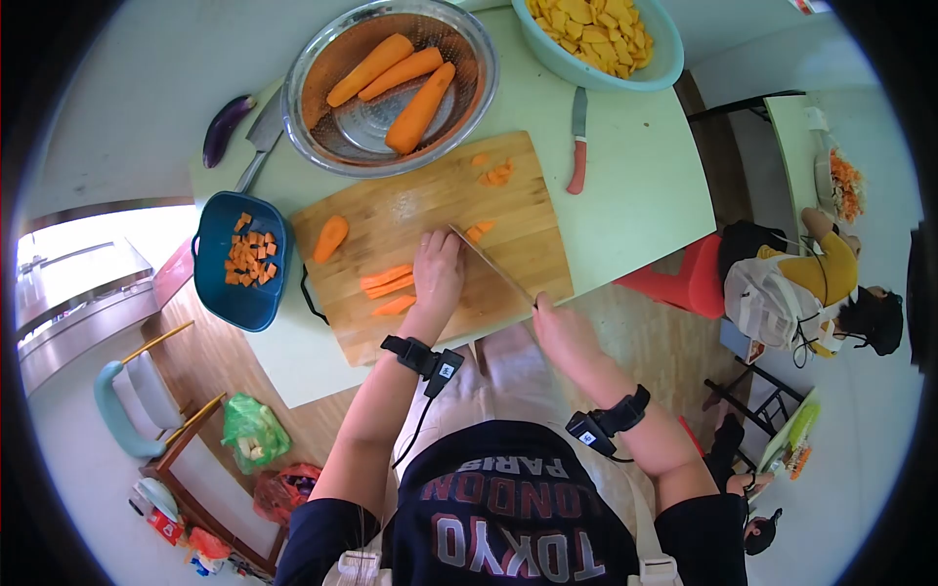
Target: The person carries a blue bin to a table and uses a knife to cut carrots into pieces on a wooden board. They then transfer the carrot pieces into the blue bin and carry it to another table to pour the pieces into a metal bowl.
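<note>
My right hand (567,332) is closed round the handle of a kitchen knife (496,266), whose blade slants across a wooden cutting board (518,215). Beside the blade tip, my left hand (440,266) presses down with bent, closed fingers; what lies under them is hidden. Cut carrot pieces (479,231) lie just past the blade. Left of my left hand are carrot strips (387,281) and a short carrot chunk (331,238). Thin carrot scraps (496,175) sit at the board's far right.
A metal basin (293,127) holds three peeled carrots. A blue basket (207,293) contains carrot cubes. Behind are an eggplant (227,129), a cleaver (262,137), a red-handled knife (578,146) and a bowl (669,59) of yellow slices. A red stool (689,275) and other people are at right.
</note>
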`<state>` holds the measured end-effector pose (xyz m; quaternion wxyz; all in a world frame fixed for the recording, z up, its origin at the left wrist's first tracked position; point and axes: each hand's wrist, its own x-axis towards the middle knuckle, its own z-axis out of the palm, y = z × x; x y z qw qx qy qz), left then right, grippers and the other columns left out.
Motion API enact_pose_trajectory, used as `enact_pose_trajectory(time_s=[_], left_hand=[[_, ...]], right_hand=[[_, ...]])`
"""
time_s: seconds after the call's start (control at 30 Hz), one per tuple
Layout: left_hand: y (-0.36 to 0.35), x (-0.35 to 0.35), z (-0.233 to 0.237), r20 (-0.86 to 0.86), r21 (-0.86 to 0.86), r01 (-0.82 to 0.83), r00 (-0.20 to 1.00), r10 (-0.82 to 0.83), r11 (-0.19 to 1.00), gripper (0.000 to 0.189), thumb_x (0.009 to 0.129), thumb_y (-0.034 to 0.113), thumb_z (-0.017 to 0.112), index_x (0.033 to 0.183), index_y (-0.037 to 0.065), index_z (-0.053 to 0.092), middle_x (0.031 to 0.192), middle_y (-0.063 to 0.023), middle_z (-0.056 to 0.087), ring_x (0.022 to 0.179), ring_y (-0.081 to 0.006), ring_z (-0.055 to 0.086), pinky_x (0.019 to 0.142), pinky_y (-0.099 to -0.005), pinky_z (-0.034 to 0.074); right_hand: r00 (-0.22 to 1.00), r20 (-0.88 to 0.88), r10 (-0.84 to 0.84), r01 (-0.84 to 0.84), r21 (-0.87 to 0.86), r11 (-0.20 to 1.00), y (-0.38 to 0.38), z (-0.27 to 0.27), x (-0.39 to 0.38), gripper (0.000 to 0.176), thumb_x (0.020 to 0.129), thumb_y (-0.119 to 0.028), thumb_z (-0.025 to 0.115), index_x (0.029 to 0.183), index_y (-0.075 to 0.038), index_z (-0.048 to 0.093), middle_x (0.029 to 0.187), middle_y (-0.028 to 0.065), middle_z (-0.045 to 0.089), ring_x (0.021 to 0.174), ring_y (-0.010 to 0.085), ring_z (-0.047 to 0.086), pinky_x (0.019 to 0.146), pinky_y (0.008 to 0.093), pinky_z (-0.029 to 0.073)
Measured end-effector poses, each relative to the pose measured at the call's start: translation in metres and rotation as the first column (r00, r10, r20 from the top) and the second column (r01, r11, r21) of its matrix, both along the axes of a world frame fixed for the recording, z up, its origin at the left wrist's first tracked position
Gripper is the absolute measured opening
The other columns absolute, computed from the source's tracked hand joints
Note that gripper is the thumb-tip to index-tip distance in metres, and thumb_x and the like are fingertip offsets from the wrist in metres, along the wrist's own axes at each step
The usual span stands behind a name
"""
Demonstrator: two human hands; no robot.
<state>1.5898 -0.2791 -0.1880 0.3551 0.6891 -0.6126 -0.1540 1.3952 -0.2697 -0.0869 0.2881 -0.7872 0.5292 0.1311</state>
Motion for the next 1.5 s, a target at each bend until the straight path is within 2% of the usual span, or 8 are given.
enact_pose_trajectory(time_s=[0.13,0.43,0.5,0.63,0.87,1.07,1.33,1.5], left_hand=[[-0.002,0.0,-0.001,-0.026,-0.043,-0.017,1.0,0.016,0.999,0.013,0.071,-0.003,0.06,0.083,0.001,0.057,0.085,-0.0136,0.055,0.08,-0.033,0.051,0.069,-0.0399,0.044],[-0.002,0.008,0.007,-0.005,-0.07,0.03,1.0,-0.031,0.997,0.007,0.075,0.002,0.059,0.081,0.004,0.055,0.081,-0.0126,0.054,0.078,-0.0309,0.051,0.069,-0.0401,0.042],[0.002,0.018,0.009,0.014,0.065,0.068,0.998,-0.069,0.996,0.006,0.077,0.003,0.059,0.082,0.002,0.056,0.085,-0.0128,0.057,0.079,-0.0321,0.052,0.067,-0.04,0.043],[0.008,0.03,0.011,0.058,-0.022,0.029,0.998,-0.027,0.999,0.005,0.078,0.005,0.058,0.082,0.004,0.056,0.084,-0.0119,0.057,0.078,-0.0315,0.052,0.067,-0.0405,0.043],[0.008,0.016,0.008,0.069,0.03,0.043,0.997,-0.045,0.999,0.01,0.077,0.004,0.059,0.086,0.005,0.055,0.085,-0.0128,0.056,0.079,-0.0326,0.052,0.069,-0.0406,0.042],[0.011,0.012,-0.002,0.07,0.044,0.024,0.997,-0.027,0.999,0.016,0.071,0.0,0.056,0.086,0.005,0.056,0.083,-0.0113,0.053,0.081,-0.0293,0.052,0.07,-0.0387,0.041],[0.008,0.014,-0.007,0.075,-0.032,0.036,0.997,-0.033,0.999,0.013,0.071,0.0,0.055,0.083,0.004,0.056,0.08,-0.0111,0.053,0.08,-0.0292,0.052,0.07,-0.0391,0.042],[0.01,0.021,-0.001,0.079,0.044,0.093,0.992,-0.097,0.995,0.01,0.073,0.001,0.056,0.083,0.004,0.056,0.084,-0.012,0.057,0.082,-0.0307,0.054,0.069,-0.0405,0.043]], right_hand=[[1.0,0.007,-0.026,0.026,0.021,0.999,-0.005,-0.002,0.006,0.019,0.091,-0.019,0.044,0.091,0.0,0.046,0.061,0.0201,0.058,0.058,0.0389,0.059,0.051,0.0486,0.047],[0.995,0.07,-0.07,0.071,-0.019,0.997,-0.013,-0.043,-0.001,0.023,0.091,-0.023,0.044,0.09,-0.001,0.048,0.065,0.0201,0.059,0.061,0.0389,0.059,0.054,0.049,0.047],[0.988,0.123,-0.09,0.094,-0.022,0.995,-0.015,-0.041,-0.005,0.023,0.092,-0.024,0.043,0.089,-0.002,0.048,0.065,0.0202,0.059,0.061,0.0389,0.059,0.054,0.0496,0.046],[0.987,0.146,-0.065,0.068,-0.017,0.998,-0.018,-0.019,-0.001,0.024,0.092,-0.025,0.042,0.087,-0.002,0.049,0.065,0.0202,0.059,0.06,0.0389,0.059,0.054,0.0499,0.046],[0.993,0.115,-0.032,0.038,-0.049,0.998,0.013,0.002,0.012,0.022,0.092,-0.021,0.043,0.088,0.0,0.046,0.058,0.0208,0.056,0.055,0.0403,0.056,0.05,0.0496,0.043],[0.995,0.03,-0.097,0.095,0.043,0.995,0.014,0.01,0.024,0.021,0.092,-0.02,0.043,0.091,0.001,0.045,0.059,0.0224,0.057,0.057,0.0419,0.057,0.051,0.0509,0.044],[0.995,0.059,-0.075,0.074,0.019,0.997,0.008,-0.02,0.024,0.023,0.092,-0.022,0.042,0.089,0.0,0.047,0.063,0.0238,0.059,0.06,0.0421,0.058,0.053,0.0507,0.046],[0.99,0.124,-0.064,0.073,-0.069,0.995,0.005,-0.05,0.007,0.027,0.092,-0.025,0.042,0.087,0.0,0.049,0.065,0.0227,0.059,0.062,0.0416,0.059,0.055,0.0505,0.046]])
